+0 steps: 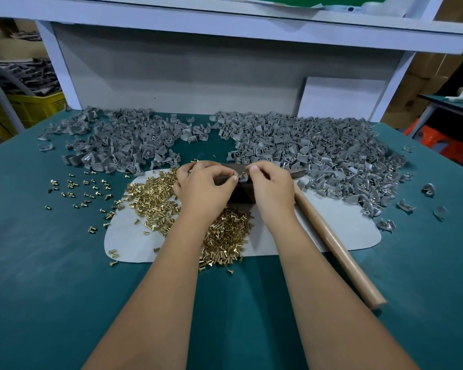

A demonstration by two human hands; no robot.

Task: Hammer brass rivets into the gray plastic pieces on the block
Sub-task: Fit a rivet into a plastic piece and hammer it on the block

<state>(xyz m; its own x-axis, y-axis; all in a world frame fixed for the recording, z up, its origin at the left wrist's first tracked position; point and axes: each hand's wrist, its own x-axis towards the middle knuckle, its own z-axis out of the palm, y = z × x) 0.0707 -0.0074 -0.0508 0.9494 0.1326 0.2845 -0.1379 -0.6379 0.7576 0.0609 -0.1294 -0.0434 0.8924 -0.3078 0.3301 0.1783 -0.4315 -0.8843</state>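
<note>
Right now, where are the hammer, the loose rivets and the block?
hammer (332,241): head view, on its wooden handle.
rivets (155,198): head view, middle of the brass heap.
block (241,194): head view, dark side between the hands.

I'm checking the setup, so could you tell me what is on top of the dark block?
Both hands hold a gray piece on the dark block; the hands cover most of its top.

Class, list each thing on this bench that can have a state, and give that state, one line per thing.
Left hand: fingers curled, pinching at the block top.
Right hand: fingers curled, pinching the small gray plastic piece.
Dark block: upright on the white mat.
Wooden-handled hammer: lying unheld.
Brass rivets: loose, heaped.
Gray plastic pieces: piled behind.
</note>
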